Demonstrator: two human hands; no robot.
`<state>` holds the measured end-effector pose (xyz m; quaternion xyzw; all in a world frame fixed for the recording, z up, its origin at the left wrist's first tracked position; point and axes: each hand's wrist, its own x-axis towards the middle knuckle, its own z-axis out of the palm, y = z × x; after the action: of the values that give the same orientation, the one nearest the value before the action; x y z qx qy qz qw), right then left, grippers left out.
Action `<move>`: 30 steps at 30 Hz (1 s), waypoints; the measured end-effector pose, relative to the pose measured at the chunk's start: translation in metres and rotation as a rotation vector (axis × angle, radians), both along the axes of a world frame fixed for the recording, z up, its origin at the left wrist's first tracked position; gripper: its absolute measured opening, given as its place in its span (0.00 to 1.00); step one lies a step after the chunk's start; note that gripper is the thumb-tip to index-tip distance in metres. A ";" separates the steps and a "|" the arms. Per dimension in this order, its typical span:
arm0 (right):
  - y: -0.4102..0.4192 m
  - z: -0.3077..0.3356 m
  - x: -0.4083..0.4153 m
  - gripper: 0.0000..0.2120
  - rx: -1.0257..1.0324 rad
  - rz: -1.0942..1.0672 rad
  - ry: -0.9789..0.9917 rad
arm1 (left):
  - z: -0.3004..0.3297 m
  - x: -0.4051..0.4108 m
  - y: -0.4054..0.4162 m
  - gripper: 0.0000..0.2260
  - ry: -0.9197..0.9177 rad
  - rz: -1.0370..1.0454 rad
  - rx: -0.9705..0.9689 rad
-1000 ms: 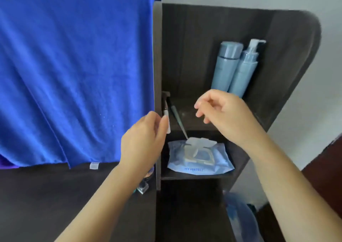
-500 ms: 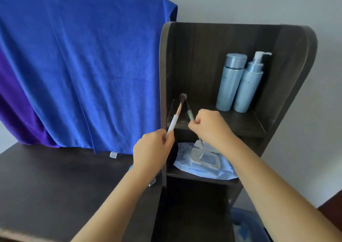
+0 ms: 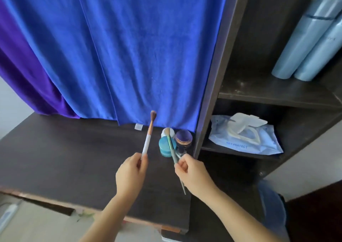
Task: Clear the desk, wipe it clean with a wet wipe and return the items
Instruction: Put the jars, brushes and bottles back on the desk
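Observation:
My left hand [image 3: 130, 173] pinches the lower end of a white-handled makeup brush [image 3: 149, 134], bristles up, above the dark desk [image 3: 64, 158]. My right hand [image 3: 190, 171] grips a green-handled makeup brush [image 3: 171, 145], tilted, its tip over the jars. A teal jar [image 3: 163, 147], a white jar [image 3: 171, 131] and a purple-lidded jar [image 3: 184, 137] stand together at the desk's back right corner. A pale blue wet wipe pack [image 3: 246, 138], its flap open, lies on the lower shelf to the right.
A blue towel [image 3: 129, 47] and a purple cloth [image 3: 22, 71] hang behind the desk. Two pale blue bottles [image 3: 311, 38] stand on the upper shelf of the dark shelf unit [image 3: 218, 66]. A blue bin [image 3: 272, 210] sits on the floor at the right.
Both hands lifted the two brushes off the upper shelf and carried them left and down over the desk. The view swung down and left with them.

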<state>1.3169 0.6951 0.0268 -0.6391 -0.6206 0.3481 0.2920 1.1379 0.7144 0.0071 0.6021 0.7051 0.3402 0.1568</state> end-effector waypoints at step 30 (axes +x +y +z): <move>0.054 -0.032 -0.055 0.07 0.192 -0.575 -0.260 | -0.033 -0.021 0.086 0.16 0.234 -0.566 0.212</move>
<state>1.2623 0.7488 -0.0057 -0.7969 -0.4766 0.1069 0.3555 1.1173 0.8006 -0.0262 0.8222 0.4836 0.2832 0.0993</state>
